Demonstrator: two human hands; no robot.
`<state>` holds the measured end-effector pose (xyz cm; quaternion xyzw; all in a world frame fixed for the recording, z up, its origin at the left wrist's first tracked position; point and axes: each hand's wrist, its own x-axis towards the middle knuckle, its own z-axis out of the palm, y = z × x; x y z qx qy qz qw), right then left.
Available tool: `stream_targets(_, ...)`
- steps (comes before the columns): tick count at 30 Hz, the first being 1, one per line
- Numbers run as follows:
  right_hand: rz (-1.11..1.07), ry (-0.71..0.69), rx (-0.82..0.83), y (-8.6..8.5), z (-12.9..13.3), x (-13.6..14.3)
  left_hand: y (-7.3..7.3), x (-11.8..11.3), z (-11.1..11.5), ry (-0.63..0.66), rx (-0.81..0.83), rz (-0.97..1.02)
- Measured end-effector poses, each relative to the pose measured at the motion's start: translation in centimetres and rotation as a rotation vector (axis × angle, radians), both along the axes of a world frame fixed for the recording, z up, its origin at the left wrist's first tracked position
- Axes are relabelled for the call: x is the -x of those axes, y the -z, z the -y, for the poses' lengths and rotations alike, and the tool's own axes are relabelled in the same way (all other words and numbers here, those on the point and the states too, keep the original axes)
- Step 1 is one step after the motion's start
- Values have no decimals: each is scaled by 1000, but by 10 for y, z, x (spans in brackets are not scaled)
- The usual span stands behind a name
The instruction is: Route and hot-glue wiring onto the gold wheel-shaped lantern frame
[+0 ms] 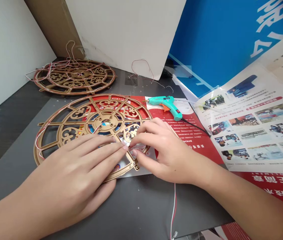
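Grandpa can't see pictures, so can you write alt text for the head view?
The left hand lies over the near side of a gold wheel, and the right hand is bent over it, fingertips near the left hand's. Beyond them, a teal glue gun lies on a printed sheet, and farther back at left is a second wheel with wires.

Soft, even light — wide-angle stretch toward edges

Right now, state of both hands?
Left hand: open, fingers extended across the near openwork disc, thumb at its rim.
Right hand: fingers curled, tips at the disc; whether pinching anything, can't tell.
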<state>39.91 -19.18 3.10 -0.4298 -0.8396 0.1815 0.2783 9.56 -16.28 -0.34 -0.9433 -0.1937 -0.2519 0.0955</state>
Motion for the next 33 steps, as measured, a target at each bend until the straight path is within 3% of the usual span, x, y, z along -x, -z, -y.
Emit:
stream_targets(13,44,-19,107,-3,4,4,3,2,3,-18,51,19)
stream_targets(21,53,-38,25,-6,11,4,6,4,7,-22,53,8)
stream_targets(24,-10,129,-126,-12,3,-9,12,6,11,-31,83,23)
stream_targets(26,-49,388,-220,-12,-13,-27,17,8,13,-43,108,34)
stream_targets(28,23,772,-188,-7,-34,-51,23,10,15,-55,126,43)
stream_targets(29,38,886,-166,-3,-45,-64,25,10,15,-58,132,52)
stream_targets(33,71,1045,-10,19,-74,-100,27,10,12,-51,135,68)
